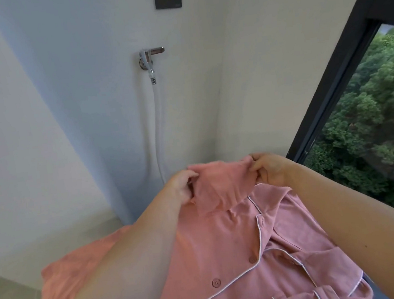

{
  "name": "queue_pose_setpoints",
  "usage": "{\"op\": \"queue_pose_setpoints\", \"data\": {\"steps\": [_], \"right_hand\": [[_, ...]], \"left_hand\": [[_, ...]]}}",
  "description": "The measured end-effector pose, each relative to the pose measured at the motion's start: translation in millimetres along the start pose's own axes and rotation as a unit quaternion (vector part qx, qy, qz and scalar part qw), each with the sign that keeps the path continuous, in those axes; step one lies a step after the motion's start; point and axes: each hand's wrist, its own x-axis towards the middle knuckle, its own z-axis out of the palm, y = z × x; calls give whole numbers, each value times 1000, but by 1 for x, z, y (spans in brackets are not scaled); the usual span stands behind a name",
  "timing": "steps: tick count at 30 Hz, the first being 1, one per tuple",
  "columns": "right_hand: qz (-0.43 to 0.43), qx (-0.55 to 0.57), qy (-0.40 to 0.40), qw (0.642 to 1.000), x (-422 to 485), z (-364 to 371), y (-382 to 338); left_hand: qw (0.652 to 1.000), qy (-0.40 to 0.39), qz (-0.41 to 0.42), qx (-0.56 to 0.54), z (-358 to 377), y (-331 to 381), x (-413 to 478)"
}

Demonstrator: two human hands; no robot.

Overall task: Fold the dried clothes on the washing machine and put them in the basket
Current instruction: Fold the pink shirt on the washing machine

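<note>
The left hand and right hand are pinching the top edge of the pink pyjama shirt, which is hanging below the fingers, partly hidden by the left forearm. Beyond the fingers, a white hose is dropping from a tap.

Showing salmon pink across the pajama shirt, with white piping and pink buttons. Gleaming silver on the tap, white on the hose, black on the window frame, green on the trees.
</note>
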Motion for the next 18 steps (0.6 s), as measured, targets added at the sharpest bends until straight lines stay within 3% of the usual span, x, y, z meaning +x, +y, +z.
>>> {"op": "queue_pose_setpoints", "data": {"steps": [3,6,8,13,18], "right_hand": [[83,1,-65,994,-13,-12,6],[207,-166,-175,948,-21,-13,17],[242,-247,-163,924,-18,-11,25],[182,-277,-40,943,-6,21,40],[133,-346,-16,929,8,45,53]], "left_hand": [[997,-52,57,9,-14,-6,-8],[962,-125,-81,230,-33,-24,-21],[920,-169,-156,317,-40,-33,-27],[955,-105,-185,208,-39,-48,-28],[989,58,-115,79,-25,-67,-11]]}}
